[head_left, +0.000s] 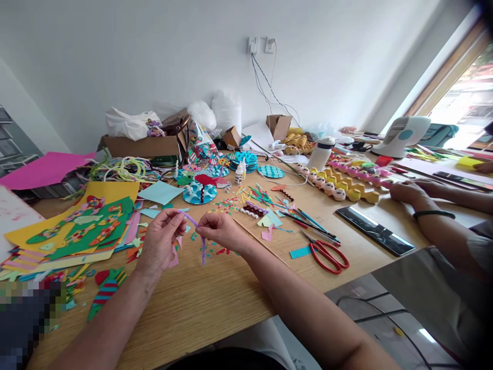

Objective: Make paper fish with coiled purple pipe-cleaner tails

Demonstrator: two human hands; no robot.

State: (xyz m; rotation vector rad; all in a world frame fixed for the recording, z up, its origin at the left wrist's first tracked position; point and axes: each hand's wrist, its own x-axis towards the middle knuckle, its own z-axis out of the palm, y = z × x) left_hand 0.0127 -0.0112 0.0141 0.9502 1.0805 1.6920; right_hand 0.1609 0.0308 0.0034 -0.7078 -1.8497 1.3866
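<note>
A fuzzy purple pipe cleaner point(203, 251) is stretched between my two hands above the wooden table. My left hand point(165, 234) pinches one end between thumb and fingers. My right hand point(215, 229) pinches it further along, and the rest hangs down below those fingers, bent. Beyond my hands, a red paper fish point(206, 180) stands on a blue patterned disc point(199, 193). Dark and white twisted pipe cleaners point(253, 209) lie to the right of my hands.
Red-handled scissors point(327, 255), a wooden stick point(262, 242) and a black phone point(375, 230) lie on the right. Green paper point(90, 231) and coloured sheets are stacked on the left. Painted egg cartons point(339, 180) stand behind. Another person's arm point(439, 210) rests at the far right.
</note>
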